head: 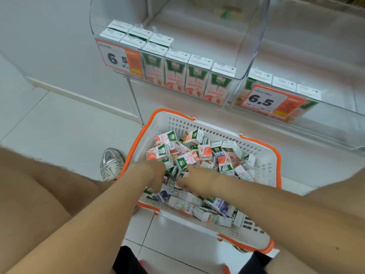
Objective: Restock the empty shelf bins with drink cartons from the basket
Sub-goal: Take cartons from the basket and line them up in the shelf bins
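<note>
In one basket (197,125), left hand (153,171) and right hand (199,179) among loose cartons (187,159)

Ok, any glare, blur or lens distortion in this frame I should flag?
Head view: lighting is bright and even, with faint shadows. The clear shelf bins carry pale reflections, and goods at the top edge are too soft to read. The wide lens bows the shelf front and stretches the forearms. The left hand and right hand in the basket look slightly smeared, while the cartons read clearly.
</note>
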Available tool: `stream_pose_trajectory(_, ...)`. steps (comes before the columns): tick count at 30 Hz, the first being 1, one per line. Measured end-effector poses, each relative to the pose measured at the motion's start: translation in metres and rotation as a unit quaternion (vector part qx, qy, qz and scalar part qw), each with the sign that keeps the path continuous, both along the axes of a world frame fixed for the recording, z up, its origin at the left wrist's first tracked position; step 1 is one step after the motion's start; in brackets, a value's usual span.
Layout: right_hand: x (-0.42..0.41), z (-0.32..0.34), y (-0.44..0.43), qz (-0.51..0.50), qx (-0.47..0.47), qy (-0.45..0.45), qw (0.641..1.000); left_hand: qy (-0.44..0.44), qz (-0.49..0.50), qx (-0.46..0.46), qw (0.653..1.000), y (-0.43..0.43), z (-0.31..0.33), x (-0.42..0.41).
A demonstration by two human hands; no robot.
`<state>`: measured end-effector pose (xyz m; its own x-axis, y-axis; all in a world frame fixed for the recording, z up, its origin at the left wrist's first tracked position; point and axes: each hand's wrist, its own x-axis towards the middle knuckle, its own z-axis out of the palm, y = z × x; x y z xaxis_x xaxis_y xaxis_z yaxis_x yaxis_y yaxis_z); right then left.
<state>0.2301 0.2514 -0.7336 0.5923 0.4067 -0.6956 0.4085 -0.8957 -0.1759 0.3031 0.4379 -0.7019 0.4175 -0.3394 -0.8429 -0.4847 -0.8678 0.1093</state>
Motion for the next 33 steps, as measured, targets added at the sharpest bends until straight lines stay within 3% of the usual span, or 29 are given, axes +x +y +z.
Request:
stream_pose_trajectory(3,0.001,0.018,-0.014,-0.127,0.079,0.044,0.988,0.0,0.035,-0.007,0.999,-0.001,0.017,0.006)
stream_pose_trajectory(7,0.005,0.045,-0.027,-0.34,0.172,0.065,0.922,-0.018,0.071,-0.036,0.997,-0.005,0.038,0.012)
stream_pose_trajectory(8,0.005,0.054,-0.029,-0.405,0.205,0.076,0.888,-0.033,0.071,-0.046,0.996,-0.005,0.043,0.015)
stream_pose_trajectory(10,0.004,0.071,-0.031,-0.545,0.292,0.118,0.777,-0.07,0.066,-0.066,0.993,-0.005,0.056,0.02)
stream_pose_trajectory(12,0.001,0.09,-0.03,-0.618,0.384,0.157,0.668,-0.098,0.069,-0.094,0.988,-0.005,0.074,0.025)
stream_pose_trajectory(13,-0.001,0.101,-0.029,-0.626,0.421,0.164,0.636,-0.11,0.074,-0.112,0.985,-0.005,0.084,0.026)
stream_pose_trajectory(14,-0.003,0.111,-0.027,-0.618,0.443,0.158,0.63,-0.12,0.08,-0.131,0.981,-0.006,0.096,0.028)
stream_pose_trajectory(16,-0.009,0.131,-0.023,-0.579,0.454,0.103,0.669,-0.141,0.086,-0.165,0.972,-0.006,0.122,0.027)
stream_pose_trajectory(21,-0.016,0.186,-0.009,-0.489,0.385,-0.168,0.765,-0.22,0.075,-0.245,0.941,0.003,0.173,0.024)
stream_pose_trajectory(23,-0.012,0.198,-0.007,-0.467,0.395,-0.248,0.751,-0.261,0.091,-0.271,0.922,0.007,0.184,0.024)
stream_pose_trajectory(31,0.039,0.228,-0.002,-0.404,0.499,-0.351,0.682,-0.377,0.209,-0.394,0.812,0.0,0.195,0.033)
stream_pose_trajectory(33,0.06,0.239,-0.002,-0.376,0.496,-0.416,0.663,-0.384,0.218,-0.423,0.791,-0.002,0.193,0.037)
